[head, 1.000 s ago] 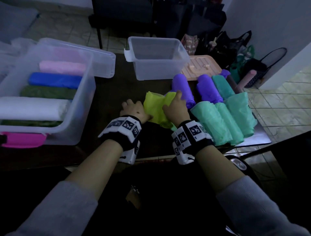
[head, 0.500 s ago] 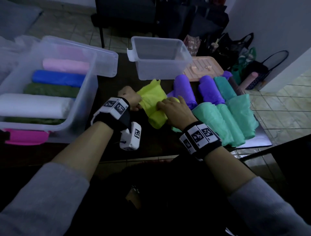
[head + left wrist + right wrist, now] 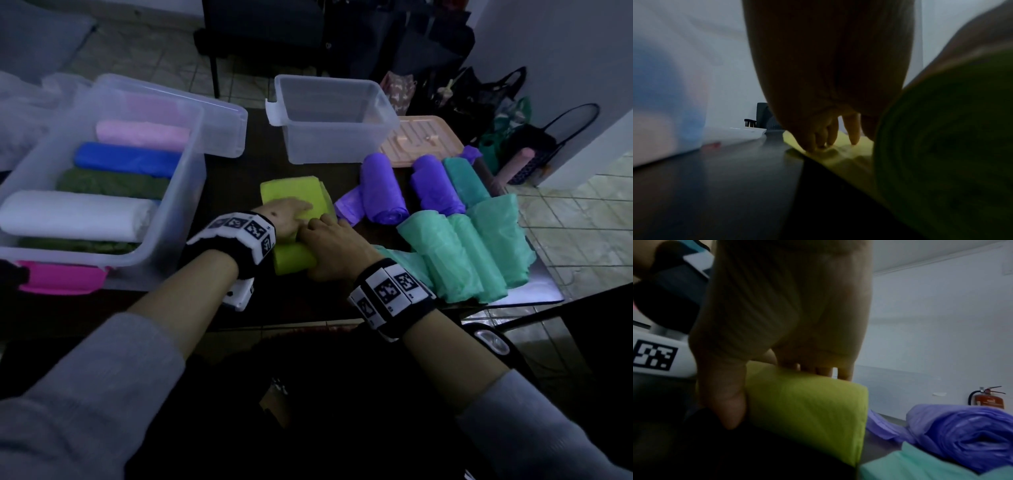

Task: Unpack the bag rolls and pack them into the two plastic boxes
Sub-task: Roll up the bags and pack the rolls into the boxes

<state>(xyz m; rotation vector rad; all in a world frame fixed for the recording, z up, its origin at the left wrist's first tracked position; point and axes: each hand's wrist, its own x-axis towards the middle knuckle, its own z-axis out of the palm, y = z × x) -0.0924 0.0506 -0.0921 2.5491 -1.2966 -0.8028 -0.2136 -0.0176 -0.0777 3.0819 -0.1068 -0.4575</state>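
Lime roll (image 3: 294,261) clamped in my right hand (image 3: 334,245); left hand (image 3: 289,217) flat on its loose tail (image 3: 291,192). Uneven pressure risks skewed, telescoping rewind.

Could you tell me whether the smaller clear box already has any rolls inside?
No, the smaller clear box shows only its bare walls and floor.

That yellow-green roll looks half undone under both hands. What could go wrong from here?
The loose sheet of the yellow-green roll lies flat under the left hand, while the right hand grips the rolled part; letting go could let it spring open. Purple rolls and green rolls crowd close on the right, so a sweep of the wrist may knock them off the table.
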